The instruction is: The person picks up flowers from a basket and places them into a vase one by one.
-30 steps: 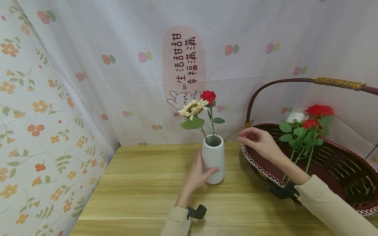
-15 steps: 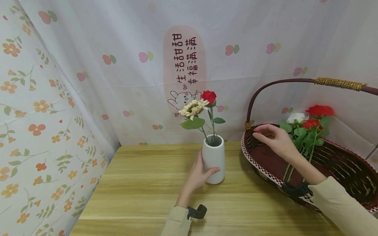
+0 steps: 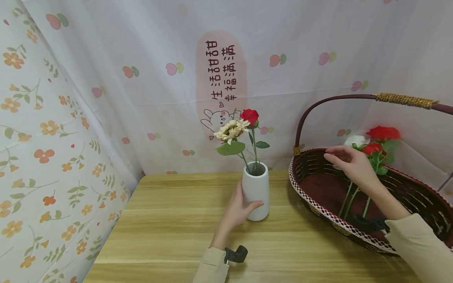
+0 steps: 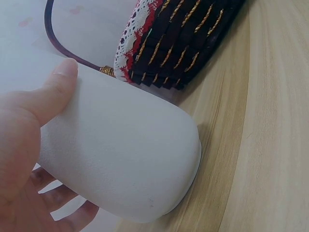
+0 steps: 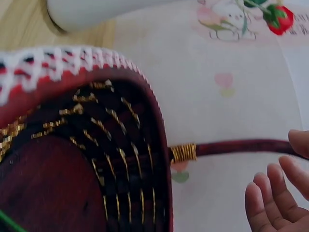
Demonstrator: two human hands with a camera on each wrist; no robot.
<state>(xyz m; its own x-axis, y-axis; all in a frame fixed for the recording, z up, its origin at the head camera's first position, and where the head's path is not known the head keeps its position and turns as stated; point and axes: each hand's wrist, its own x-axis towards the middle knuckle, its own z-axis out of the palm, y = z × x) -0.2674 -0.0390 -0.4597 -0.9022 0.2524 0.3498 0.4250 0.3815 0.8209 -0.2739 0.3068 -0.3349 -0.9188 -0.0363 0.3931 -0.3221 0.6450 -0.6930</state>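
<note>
A white vase (image 3: 255,196) stands upright on the table, holding a cream sunflower-like bloom (image 3: 231,130) and a red rose (image 3: 249,117). My left hand (image 3: 238,206) grips the vase's side, thumb across the front; the left wrist view shows the thumb and curled fingers around the white vase (image 4: 120,140). Over the brown woven basket (image 3: 311,196) hovers my right hand (image 3: 357,167), its fingers loosely bent and nothing between them. Behind it, partly hidden, lie a white rose (image 3: 355,140) and red roses (image 3: 383,133) with green stems inside the basket.
The basket's tall arched handle (image 3: 336,96) rises at its back and carries a gold-wrapped grip (image 3: 406,100). White lace trims the basket rim (image 5: 72,60). A wooden table (image 3: 170,224) lies beneath, and printed curtains (image 3: 159,51) hang behind and on the left.
My right hand has moved rightward from beside the vase, over the basket and toward the roses there. My left hand and the vase have stayed in place.
</note>
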